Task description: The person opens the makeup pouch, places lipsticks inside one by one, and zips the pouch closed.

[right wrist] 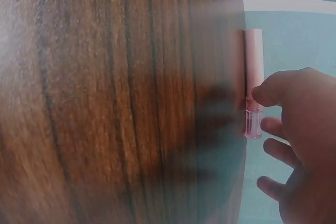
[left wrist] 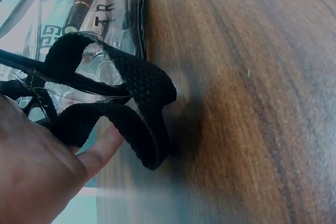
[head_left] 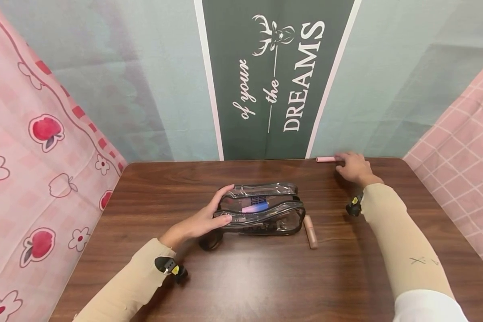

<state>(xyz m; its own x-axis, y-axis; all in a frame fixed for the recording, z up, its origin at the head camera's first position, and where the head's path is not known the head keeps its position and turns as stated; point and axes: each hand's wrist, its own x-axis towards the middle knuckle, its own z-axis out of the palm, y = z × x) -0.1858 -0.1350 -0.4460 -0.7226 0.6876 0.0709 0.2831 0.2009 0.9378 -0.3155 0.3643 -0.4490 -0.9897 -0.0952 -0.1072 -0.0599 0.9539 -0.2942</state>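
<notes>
My left hand (head_left: 203, 220) grips the left end of a clear zip pouch (head_left: 265, 218) with black trim, thumb on its front edge and fingers at the back one. The pouch's top gapes, and a pink-and-blue tube (head_left: 255, 207) shows inside. A black strap loop (left wrist: 152, 98) sticks out by the hand in the left wrist view. At the table's back edge lies a pink lip gloss tube (right wrist: 254, 61) with a clear end. My right hand (head_left: 354, 167) is over it, thumb tip right at the tube and the other fingers loosely spread beside the clear end.
A beige-pink cosmetic tube (head_left: 310, 232) lies just right of the pouch on the brown wooden table (head_left: 241, 286). Behind the table hangs a green printed cloth (head_left: 265, 143), with pink patterned cloths (head_left: 44, 188) at both sides.
</notes>
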